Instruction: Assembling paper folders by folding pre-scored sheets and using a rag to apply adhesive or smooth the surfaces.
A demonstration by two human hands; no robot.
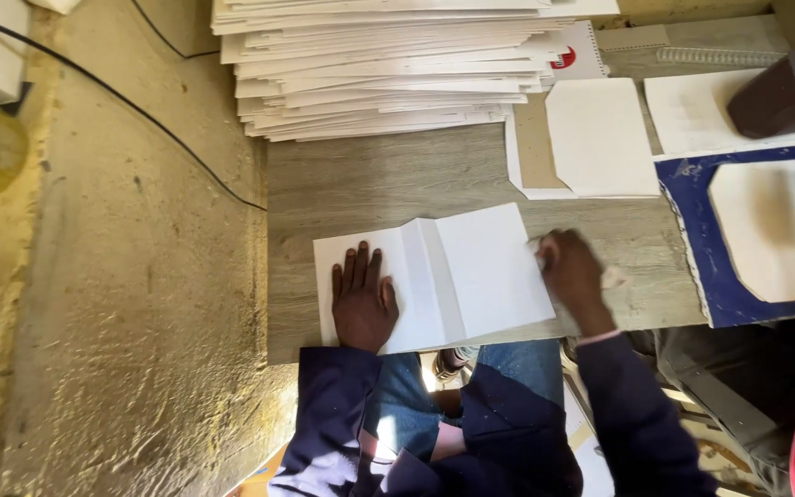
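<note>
Directly below us the folded white paper sheet (453,276) lies flat on the grey wood-grain surface (370,179), near its front edge, with its long axis running left to right across our view. A raised crease stands near the middle, running from the near edge to the far edge, so the sheet splits into a left panel and a right panel.

Our left hand (362,299) rests palm down on the left panel, fingers (358,267) straight, close together and pointing away from us; they are released, pressing and gripping nothing. Our right hand (570,279) sits at the sheet's right edge, knuckles up, fingers curled in around that edge. It looks like a pinch on the paper, though blur hides the fingertips and we cannot tell for sure.

So the sheet lies between our hands, the crease somewhat closer to the left hand. Both forearms, in dark blue sleeves, come in from the near edge, the right one angled inward.

Beyond the sheet a tall stack of white sheets (388,64) sits at the far side. To the right lie a cut white card (600,138) and a blue-edged board (692,239).
</note>
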